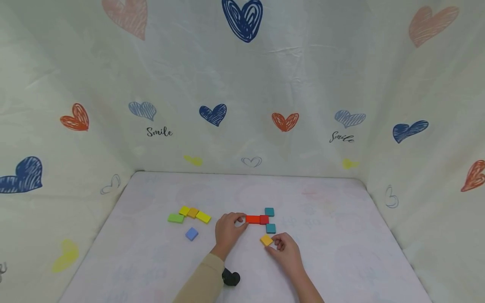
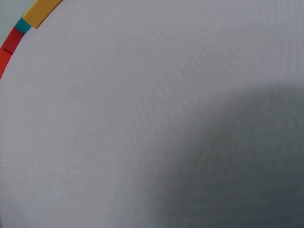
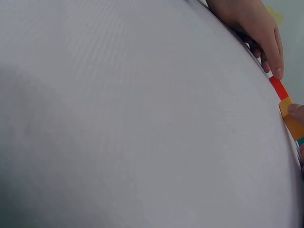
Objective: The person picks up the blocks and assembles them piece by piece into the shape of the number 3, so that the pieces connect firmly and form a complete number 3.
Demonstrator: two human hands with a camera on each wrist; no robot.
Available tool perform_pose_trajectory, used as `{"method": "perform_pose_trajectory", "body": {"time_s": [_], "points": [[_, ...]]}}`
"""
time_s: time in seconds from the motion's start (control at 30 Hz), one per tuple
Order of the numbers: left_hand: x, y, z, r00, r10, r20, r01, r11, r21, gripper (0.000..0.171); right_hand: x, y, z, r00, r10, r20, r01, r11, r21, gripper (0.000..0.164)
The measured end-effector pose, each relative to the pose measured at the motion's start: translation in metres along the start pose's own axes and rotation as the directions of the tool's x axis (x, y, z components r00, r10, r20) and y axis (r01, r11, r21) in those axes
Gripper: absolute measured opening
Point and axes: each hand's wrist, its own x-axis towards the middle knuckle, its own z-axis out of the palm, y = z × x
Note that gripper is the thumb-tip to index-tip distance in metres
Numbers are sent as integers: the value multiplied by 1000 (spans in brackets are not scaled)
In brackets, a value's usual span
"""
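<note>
A white cloth (image 1: 250, 75), printed with hearts and the word "Smile", hangs beyond the long red block (image 1: 252, 219) and well out to both sides of it. The white table (image 1: 341, 235) spreads under that red block and all around it. A tan sleeve (image 1: 202, 277) reaches in from the near side, to the left of the red block. The left hand (image 1: 229, 231) is directly left of the red block, its thumb and a finger pinching the left end. The right hand (image 1: 288, 250) is to the right and nearer the person, gripping a deep yellow block (image 1: 266, 240) by its edge; this sits near the red block, on its near side, and I cannot tell whether it is raised off the table. Well nearer the person than the red block is a black object (image 1: 231, 277), partly hidden by the sleeve. Well to the left of the red block lie a green block (image 1: 176, 218), two bright yellow blocks (image 1: 203, 217) and an orange block (image 1: 193, 212) between those two. The blue block (image 1: 191, 234) is also left, a little nearer the person. Against the red block's right end is a small red square (image 1: 264, 219), with one teal block (image 1: 269, 211) on its far side and another on its near side.
</note>
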Motion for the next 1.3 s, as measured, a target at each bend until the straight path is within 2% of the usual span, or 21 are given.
{"method": "perform_pose_trajectory", "body": {"time_s": [0.37, 1.3], "points": [[1, -1, 2, 1000, -1, -4, 1, 1000, 3, 31, 0, -3, 0, 1000, -11, -22, 11, 1000, 25, 29], [0, 0, 3, 1000, -8, -15, 8, 1000, 9, 29, 0, -2, 1, 999, 0, -34, 0, 1000, 10, 29]]}}
